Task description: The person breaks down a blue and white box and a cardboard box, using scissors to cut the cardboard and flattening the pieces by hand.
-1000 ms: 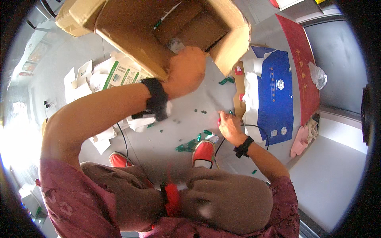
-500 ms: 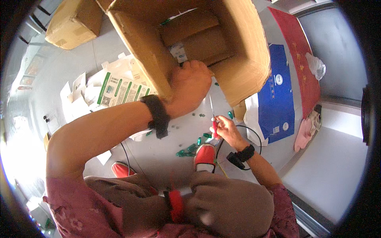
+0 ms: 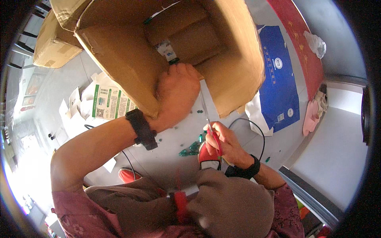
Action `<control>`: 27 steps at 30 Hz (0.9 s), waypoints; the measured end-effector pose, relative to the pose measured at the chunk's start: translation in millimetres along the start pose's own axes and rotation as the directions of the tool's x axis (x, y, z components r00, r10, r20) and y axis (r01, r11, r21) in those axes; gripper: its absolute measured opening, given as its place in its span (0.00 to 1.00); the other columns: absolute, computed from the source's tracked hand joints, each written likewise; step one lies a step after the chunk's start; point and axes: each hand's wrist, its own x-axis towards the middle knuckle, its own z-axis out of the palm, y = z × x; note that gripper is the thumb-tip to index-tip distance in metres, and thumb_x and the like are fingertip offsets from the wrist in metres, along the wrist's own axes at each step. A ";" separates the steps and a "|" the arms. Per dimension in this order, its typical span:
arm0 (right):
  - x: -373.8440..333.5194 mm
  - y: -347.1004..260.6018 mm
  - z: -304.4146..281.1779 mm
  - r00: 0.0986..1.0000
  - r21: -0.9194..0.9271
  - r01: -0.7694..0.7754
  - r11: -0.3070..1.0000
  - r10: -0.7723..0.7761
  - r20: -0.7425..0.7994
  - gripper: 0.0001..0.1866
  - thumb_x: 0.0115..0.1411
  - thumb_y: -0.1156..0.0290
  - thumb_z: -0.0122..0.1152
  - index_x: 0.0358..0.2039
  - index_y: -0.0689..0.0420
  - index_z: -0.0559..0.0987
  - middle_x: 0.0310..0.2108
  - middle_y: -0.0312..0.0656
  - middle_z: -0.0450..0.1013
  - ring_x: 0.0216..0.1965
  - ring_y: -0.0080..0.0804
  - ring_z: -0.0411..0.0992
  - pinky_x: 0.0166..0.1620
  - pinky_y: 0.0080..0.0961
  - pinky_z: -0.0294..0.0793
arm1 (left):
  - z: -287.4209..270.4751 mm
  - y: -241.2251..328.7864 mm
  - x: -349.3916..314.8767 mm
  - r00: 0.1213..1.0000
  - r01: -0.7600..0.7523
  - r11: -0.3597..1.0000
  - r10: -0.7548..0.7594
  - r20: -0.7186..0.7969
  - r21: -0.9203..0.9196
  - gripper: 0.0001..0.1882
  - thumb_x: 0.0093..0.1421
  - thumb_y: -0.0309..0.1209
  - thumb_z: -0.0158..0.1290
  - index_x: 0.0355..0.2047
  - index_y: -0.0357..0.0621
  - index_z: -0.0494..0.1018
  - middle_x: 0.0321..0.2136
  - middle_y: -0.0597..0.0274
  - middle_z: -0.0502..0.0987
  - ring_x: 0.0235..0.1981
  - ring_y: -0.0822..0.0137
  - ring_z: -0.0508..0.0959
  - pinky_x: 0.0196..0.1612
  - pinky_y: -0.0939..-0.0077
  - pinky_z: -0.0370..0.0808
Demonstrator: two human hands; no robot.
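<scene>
Upper left of frame, brown cardboard box (image 3: 57, 45); below it, white-and-green printed cardboard (image 3: 115, 104). Top centre, large open cardboard box (image 3: 115, 59), near edge gripped by left hand (image 3: 177, 93), fingers curled over it, thumb not visible. Centre, small green pieces (image 3: 191, 149) on floor. Right of centre, red-handled tool (image 3: 218, 145), thin metal shaft pointing up, grasped in right hand's (image 3: 231, 147) closed fingers. Upper right, blue printed sheet (image 3: 281, 85).
</scene>
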 end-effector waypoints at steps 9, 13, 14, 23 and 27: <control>-1.0 -12.2 1.2 1.000 0.013 0.000 1.000 0.001 -0.028 0.09 0.59 0.69 0.46 0.38 0.58 0.63 0.17 0.32 0.63 0.17 0.18 0.63 0.19 0.18 0.64 | -1.2 -4.0 3.0 0.999 0.026 0.996 -0.028 -0.030 -0.080 0.07 0.42 0.28 0.48 0.23 0.39 0.69 0.21 0.59 0.68 0.26 0.65 0.70 0.26 0.73 0.67; -2.1 -15.4 -2.1 0.999 -0.093 0.017 0.996 -0.022 -0.049 0.08 0.59 0.69 0.46 0.37 0.59 0.63 0.17 0.33 0.63 0.17 0.19 0.64 0.18 0.18 0.64 | -3.2 -1.9 4.3 1.000 0.028 0.996 -0.028 -0.001 -0.081 0.07 0.44 0.27 0.47 0.25 0.39 0.68 0.22 0.57 0.68 0.26 0.63 0.71 0.27 0.71 0.69; -2.1 -15.0 -2.0 0.998 -0.130 0.028 0.991 -0.034 -0.046 0.09 0.59 0.69 0.46 0.37 0.59 0.63 0.17 0.34 0.64 0.17 0.19 0.64 0.18 0.18 0.64 | -4.5 -1.9 4.7 0.999 0.034 0.996 -0.032 0.023 -0.087 0.06 0.46 0.27 0.46 0.26 0.39 0.67 0.22 0.55 0.68 0.27 0.61 0.71 0.27 0.69 0.71; -7.7 -41.2 5.3 0.996 0.016 -0.061 0.998 0.062 -0.069 0.08 0.61 0.68 0.41 0.37 0.59 0.63 0.16 0.35 0.62 0.15 0.23 0.65 0.18 0.18 0.64 | 0.6 14.2 10.7 1.000 -0.005 0.999 0.006 -0.013 0.042 0.08 0.43 0.29 0.48 0.25 0.40 0.71 0.23 0.59 0.68 0.27 0.64 0.68 0.24 0.69 0.64; 0.2 -50.1 -4.4 0.996 -0.209 -0.093 0.973 0.089 -0.028 0.10 0.62 0.65 0.40 0.36 0.58 0.64 0.21 0.37 0.63 0.17 0.25 0.66 0.21 0.18 0.67 | -4.6 23.3 5.9 0.990 -0.134 0.982 0.125 0.070 0.135 0.08 0.43 0.30 0.48 0.24 0.41 0.71 0.23 0.59 0.68 0.27 0.63 0.68 0.24 0.69 0.62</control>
